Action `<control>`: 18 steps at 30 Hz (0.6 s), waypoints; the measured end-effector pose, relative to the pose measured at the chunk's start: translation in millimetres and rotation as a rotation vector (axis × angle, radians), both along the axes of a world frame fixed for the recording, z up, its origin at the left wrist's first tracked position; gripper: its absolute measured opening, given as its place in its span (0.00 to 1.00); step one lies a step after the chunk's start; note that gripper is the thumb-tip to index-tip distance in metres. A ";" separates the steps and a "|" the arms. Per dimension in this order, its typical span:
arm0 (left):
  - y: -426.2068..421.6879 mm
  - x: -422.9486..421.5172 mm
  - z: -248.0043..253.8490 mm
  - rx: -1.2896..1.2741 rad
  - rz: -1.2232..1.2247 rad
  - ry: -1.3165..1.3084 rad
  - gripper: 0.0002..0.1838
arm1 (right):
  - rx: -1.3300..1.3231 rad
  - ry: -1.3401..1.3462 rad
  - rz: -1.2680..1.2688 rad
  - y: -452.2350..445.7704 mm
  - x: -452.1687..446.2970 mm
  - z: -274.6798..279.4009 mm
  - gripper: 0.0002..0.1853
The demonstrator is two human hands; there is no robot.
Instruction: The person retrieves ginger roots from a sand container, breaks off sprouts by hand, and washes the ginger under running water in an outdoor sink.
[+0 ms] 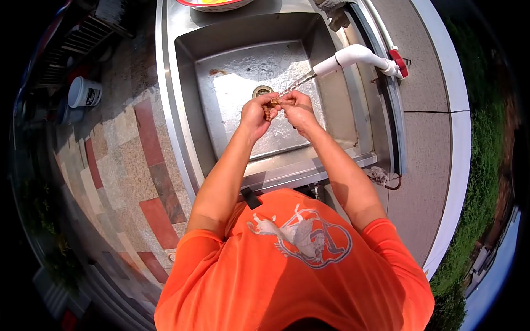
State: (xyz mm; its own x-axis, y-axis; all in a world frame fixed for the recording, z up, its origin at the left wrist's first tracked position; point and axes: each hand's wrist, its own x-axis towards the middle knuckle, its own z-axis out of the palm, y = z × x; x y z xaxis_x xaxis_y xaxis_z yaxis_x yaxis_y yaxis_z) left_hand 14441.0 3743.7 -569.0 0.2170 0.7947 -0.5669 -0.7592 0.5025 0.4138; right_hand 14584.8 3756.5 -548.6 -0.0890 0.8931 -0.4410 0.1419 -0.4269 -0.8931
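Both my hands meet over a metal sink (pixel 243 132), near its drain. My left hand (pixel 255 117) has its fingers closed around a small brown, knobbly item (pixel 268 113), whose lower end hangs beside the fingers. My right hand (pixel 300 113) pinches the other side of the same item, fingertips close to those of my left hand. A stream of water (pixel 298 83) runs from a white pipe spout (pixel 353 56) down toward my fingertips. What exactly the brown item is, I cannot make out.
A red-rimmed bowl (pixel 215 6) with something yellow inside stands behind the sink. A red valve handle (pixel 398 63) sits on the pipe at the right. White bucket (pixel 84 92) on the tiled ground at the left. Grass lies beyond the ledge at right.
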 end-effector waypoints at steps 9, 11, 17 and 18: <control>2.5 -13.7 14.2 0.148 -0.223 0.230 0.13 | -0.073 -0.013 0.327 14.8 11.0 33.0 0.09; 5.3 -17.5 13.9 0.146 -0.235 0.245 0.13 | -0.053 -0.094 0.379 16.5 11.9 36.8 0.09; 5.2 -15.7 11.5 0.076 -0.210 0.191 0.14 | -0.136 0.017 0.335 14.4 20.1 20.0 0.09; 4.8 -15.3 14.8 0.088 -0.222 0.199 0.14 | -0.152 0.013 0.295 14.2 18.7 18.6 0.09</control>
State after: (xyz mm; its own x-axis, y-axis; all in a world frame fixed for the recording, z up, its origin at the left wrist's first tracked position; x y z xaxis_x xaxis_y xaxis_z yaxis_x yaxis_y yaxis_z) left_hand 14425.7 3748.5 -554.1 0.2823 0.7880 -0.5471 -0.5349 0.6027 0.5921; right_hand 14603.5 3770.7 -530.0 -0.3405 0.7517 -0.5648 0.2683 -0.4980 -0.8246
